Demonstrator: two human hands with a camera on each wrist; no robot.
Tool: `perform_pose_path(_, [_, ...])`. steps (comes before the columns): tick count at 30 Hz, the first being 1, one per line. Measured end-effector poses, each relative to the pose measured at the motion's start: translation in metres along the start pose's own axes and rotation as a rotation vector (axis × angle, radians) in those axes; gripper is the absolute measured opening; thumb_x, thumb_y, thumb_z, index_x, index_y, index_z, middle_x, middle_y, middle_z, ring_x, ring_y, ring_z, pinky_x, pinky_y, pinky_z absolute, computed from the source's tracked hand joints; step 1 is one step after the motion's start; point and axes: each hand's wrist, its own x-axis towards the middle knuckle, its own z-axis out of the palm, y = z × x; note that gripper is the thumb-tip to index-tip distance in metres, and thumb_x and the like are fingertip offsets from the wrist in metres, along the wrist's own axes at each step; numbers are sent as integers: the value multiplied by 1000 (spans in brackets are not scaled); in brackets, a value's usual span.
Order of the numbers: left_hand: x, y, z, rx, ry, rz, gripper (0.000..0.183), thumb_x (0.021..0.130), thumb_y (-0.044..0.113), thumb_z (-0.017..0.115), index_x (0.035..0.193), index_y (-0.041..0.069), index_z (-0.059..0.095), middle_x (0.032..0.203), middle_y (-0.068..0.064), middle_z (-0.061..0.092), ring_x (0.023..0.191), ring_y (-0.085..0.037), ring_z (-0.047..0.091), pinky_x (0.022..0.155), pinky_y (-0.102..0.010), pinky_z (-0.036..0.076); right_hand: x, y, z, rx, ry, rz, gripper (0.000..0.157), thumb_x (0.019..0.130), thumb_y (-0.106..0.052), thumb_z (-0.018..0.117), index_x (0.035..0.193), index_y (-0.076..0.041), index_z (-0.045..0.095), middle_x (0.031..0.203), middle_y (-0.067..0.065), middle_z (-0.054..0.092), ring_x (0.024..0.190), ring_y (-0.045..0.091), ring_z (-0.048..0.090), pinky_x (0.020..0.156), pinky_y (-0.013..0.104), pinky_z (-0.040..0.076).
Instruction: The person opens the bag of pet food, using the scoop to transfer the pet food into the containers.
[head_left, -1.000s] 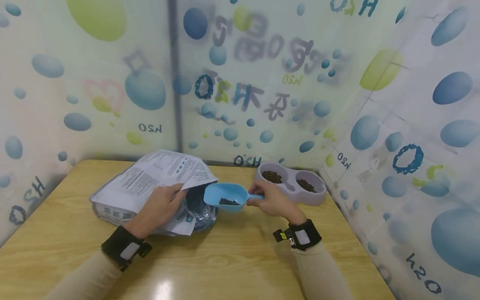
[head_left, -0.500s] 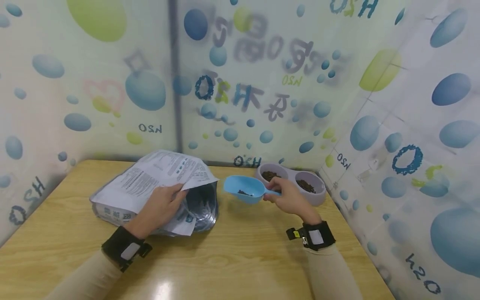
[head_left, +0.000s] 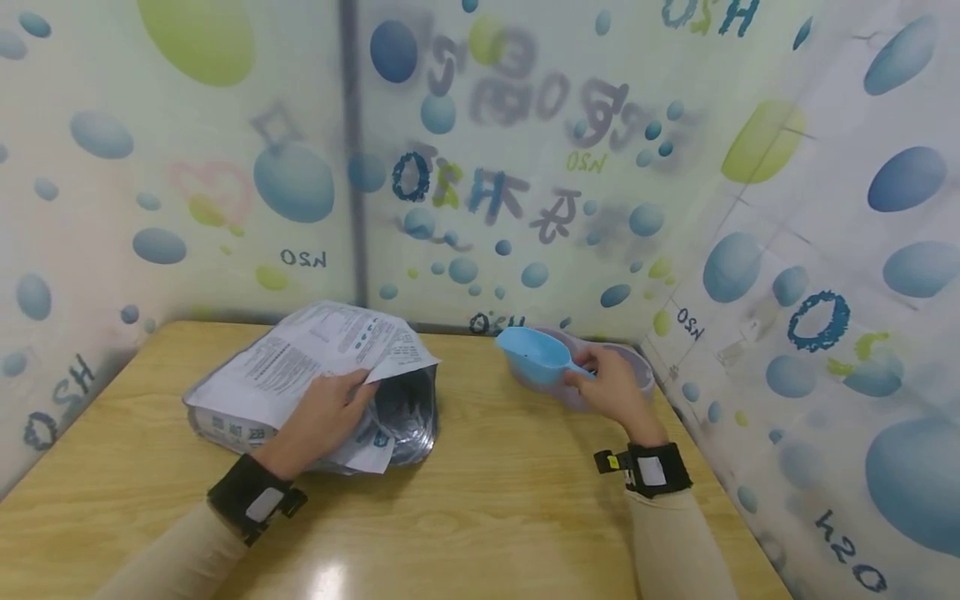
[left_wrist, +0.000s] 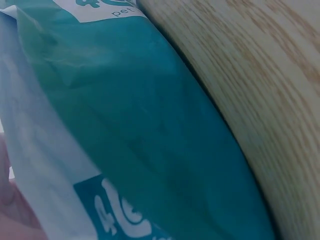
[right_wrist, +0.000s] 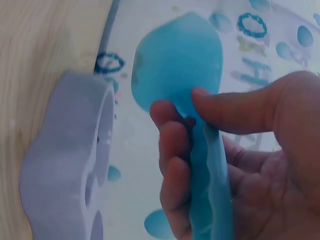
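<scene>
My left hand pinches the upper flap of a white pet food bag, which lies on its side with its silvery mouth open to the right. Green printed plastic of the bag fills most of the left wrist view. With curled fingers and thumb, my right hand holds a light blue scoop by its handle. The scoop hovers over the left part of a grey double pet bowl and hides most of that compartment. Only a few dark specks show in the scoop; its full contents cannot be made out.
A wooden table carries the bag and the bowl. Behind and to the right stand patterned curtain-like walls, close to the back of the bowl and the table's right edge.
My right hand has carried the scoop from the bag's mouth rightward and away from me, over the bowl. Less kibble shows in the scoop now. My left hand stays on the bag.
</scene>
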Motion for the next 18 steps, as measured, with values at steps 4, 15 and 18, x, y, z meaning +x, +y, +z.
perform_pose_path(4, [0, 0, 0, -1, -9, -9, 54, 126, 37, 48, 168, 5, 60, 132, -23, 78, 60, -13, 54, 56, -30, 38, -1, 8, -10, -30, 60, 100, 28, 111, -20, 77, 124, 4, 73, 124, 27, 82, 114, 43, 77, 95, 53, 60])
perform_pose_path(15, [0, 1, 0, 18, -8, 4, 54, 127, 35, 47, 166, 1, 61, 76, 0, 52, 54, -11, 41, 52, -27, 35, -15, 30, -37, -113, 162, 262, 46, 115, -28, 69, 140, 11, 66, 141, 40, 72, 116, 52, 76, 92, 62, 63])
perform_pose_path(18, [-1, 1, 0, 22, -7, 6, 54, 127, 35, 47, 165, -1, 61, 77, 0, 54, 54, -11, 41, 53, -28, 35, -18, 36, -41, -144, 165, 324, 47, 115, -30, 68, 140, 10, 65, 138, 39, 73, 106, 47, 76, 79, 52, 61])
